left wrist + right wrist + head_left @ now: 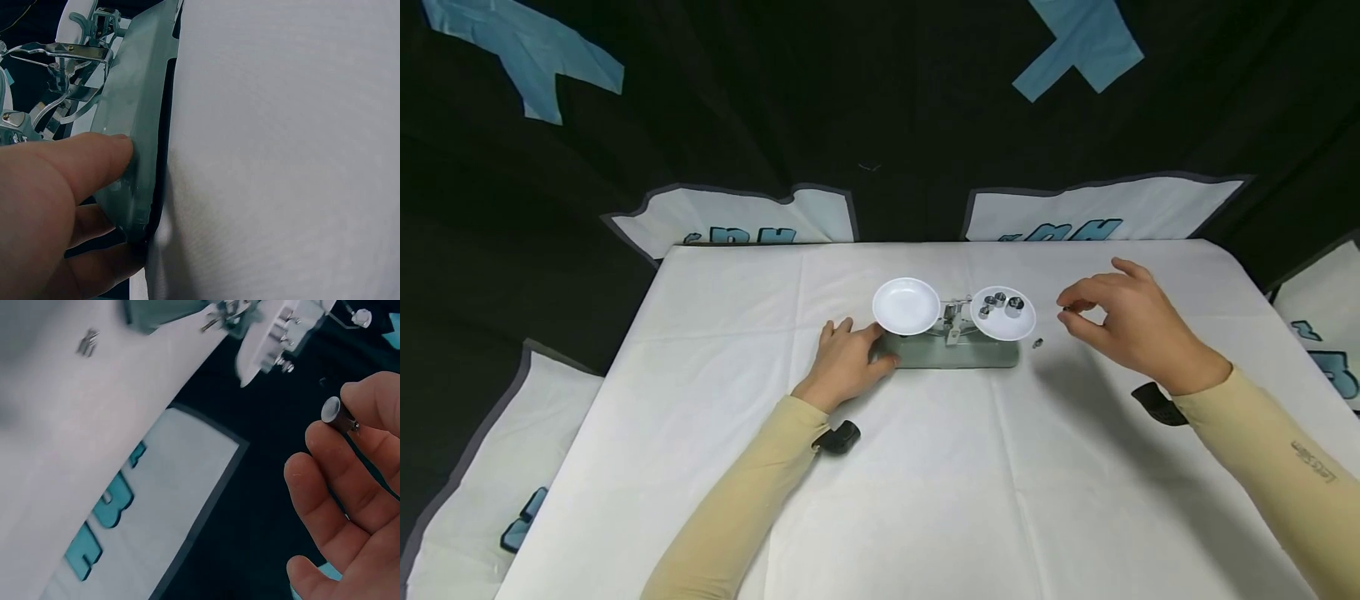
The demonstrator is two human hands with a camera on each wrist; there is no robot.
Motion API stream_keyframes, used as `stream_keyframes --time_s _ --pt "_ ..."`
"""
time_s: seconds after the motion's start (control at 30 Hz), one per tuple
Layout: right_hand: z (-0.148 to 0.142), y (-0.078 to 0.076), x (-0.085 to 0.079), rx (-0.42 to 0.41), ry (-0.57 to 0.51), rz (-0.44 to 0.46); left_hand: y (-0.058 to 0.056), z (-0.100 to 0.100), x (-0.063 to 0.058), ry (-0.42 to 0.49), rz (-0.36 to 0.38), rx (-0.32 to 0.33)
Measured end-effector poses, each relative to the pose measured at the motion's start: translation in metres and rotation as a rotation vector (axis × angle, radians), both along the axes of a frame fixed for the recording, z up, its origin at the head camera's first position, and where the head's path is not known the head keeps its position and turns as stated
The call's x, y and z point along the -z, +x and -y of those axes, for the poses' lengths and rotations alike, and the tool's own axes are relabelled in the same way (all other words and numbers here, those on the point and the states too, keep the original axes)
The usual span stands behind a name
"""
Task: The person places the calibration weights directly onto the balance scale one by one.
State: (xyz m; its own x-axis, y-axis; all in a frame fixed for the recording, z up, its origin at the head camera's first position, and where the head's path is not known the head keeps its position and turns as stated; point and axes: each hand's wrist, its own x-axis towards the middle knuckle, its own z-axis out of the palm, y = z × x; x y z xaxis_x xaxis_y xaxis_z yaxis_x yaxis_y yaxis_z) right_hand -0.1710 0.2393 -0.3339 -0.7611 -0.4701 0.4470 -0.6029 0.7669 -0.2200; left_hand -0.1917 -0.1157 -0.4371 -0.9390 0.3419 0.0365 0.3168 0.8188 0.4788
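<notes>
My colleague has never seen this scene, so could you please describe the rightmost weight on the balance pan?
On the white-covered table stands a green-based balance scale. Its right pan carries a small group of metal weights. The wanted weight stands nearest that pan's right edge and looks clearly bigger than the others there.

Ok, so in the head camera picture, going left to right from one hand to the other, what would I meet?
Left hand → left white pan → metal centre fitting → right white pan → loose metal weight → right hand.
</notes>
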Motion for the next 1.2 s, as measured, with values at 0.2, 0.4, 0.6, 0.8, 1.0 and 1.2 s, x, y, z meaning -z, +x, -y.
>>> stream_keyframes --time_s 0.2,0.4,0.6,0.8,1.0,1.2 --pt "0.022 -0.008 -0.002 -0.031 -0.005 0.007 -0.001 0.0 0.001 -0.005 0.007 -0.002" --pt "0.038 -0.016 0.003 -0.024 0.019 0.053 -0.002 0.0 0.001 -0.011 0.014 0.005" --pt "0.048 -0.021 0.011 -0.007 0.041 0.061 -0.002 0.0 0.001 -0.011 0.017 0.003" --pt "0.058 -0.023 0.013 0.018 0.04 0.039 -0.001 0.001 0.001 -0.004 0.018 -0.003" --pt "0.064 -0.023 0.018 0.062 0.099 0.044 0.0 0.001 0.001 0.003 0.009 -0.007" --pt "0.068 -0.021 0.022 0.096 0.126 -0.016 -0.001 0.0 0.001 0.001 0.012 -0.006"
